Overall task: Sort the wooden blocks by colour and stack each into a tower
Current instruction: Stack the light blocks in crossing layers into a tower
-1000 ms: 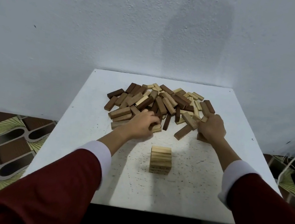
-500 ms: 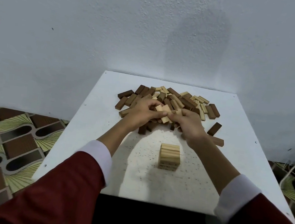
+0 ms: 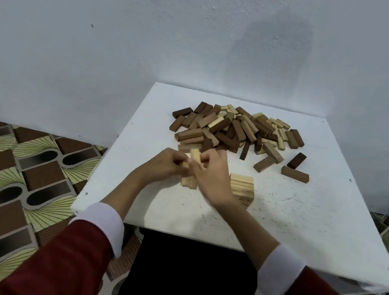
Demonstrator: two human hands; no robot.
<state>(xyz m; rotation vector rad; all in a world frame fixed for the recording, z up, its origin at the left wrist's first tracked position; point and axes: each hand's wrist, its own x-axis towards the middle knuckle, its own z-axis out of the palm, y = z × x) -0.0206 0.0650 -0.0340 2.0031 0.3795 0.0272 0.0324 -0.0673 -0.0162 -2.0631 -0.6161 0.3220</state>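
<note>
Here, both hands are working together just in front of the near edge of the loose pile of wooden blocks (image 3: 234, 130). The left hand (image 3: 164, 165) is curling its fingers round a bunch of pale blocks (image 3: 192, 169), and the right hand (image 3: 209, 173) is pinching the same bunch from the other side, thumb and fingers bent tight against the wood. One pale block is sticking up above the fingertips, and the lower ends of a few others are showing below the knuckles, just over the white table (image 3: 302, 222); whether those ends are touching the tabletop cannot be told through the blur. Just right of the right hand's fingers, partly behind its wrist, a short pale tower (image 3: 242, 186) is standing upright, several layers high. Beyond the fingertips the mixed pile is lying in disorder, dark, mid-brown and pale pieces overlapping. Farther right of the fingers, three brown blocks (image 3: 294, 174) are lying apart from the pile, flat on the table. Red sleeves with white cuffs (image 3: 103, 224) are covering both forearms. Left of the table a patterned floor (image 3: 13, 174) is showing, and a pale wall (image 3: 129, 29) is standing behind.
</note>
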